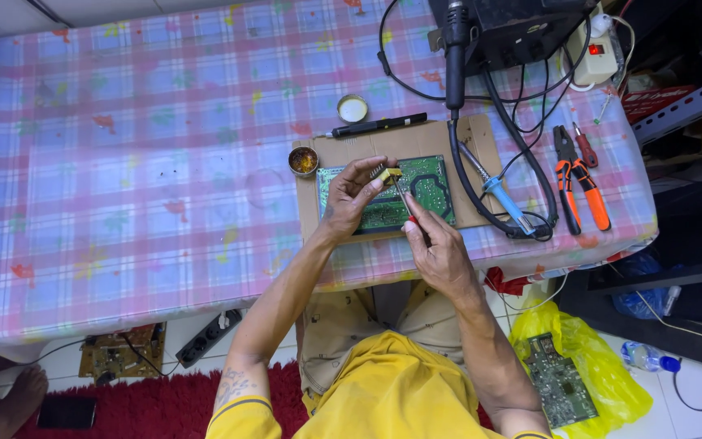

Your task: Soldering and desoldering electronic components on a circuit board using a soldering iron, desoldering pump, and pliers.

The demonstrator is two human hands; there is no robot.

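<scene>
A green circuit board (pixel 428 180) lies on a sheet of brown cardboard (pixel 404 145) near the table's front edge. My left hand (pixel 353 192) rests on the board's left part and pinches a small yellow component (pixel 389 173) between thumb and fingertips. My right hand (pixel 436 248) holds a thin red-handled tool (pixel 404 199) whose tip points up at that yellow component. Just right of the board lies a blue-handled soldering iron (pixel 493 187) on the cardboard.
A small open tin of brown paste (pixel 303 160) and its lid (pixel 353 107) sit left of and behind the board. A black pen-like tool (pixel 379 125), orange pliers (pixel 577 175), a red screwdriver (pixel 585 148), a black station with cables (pixel 522 28), a yellow bag holding another board (pixel 591 358).
</scene>
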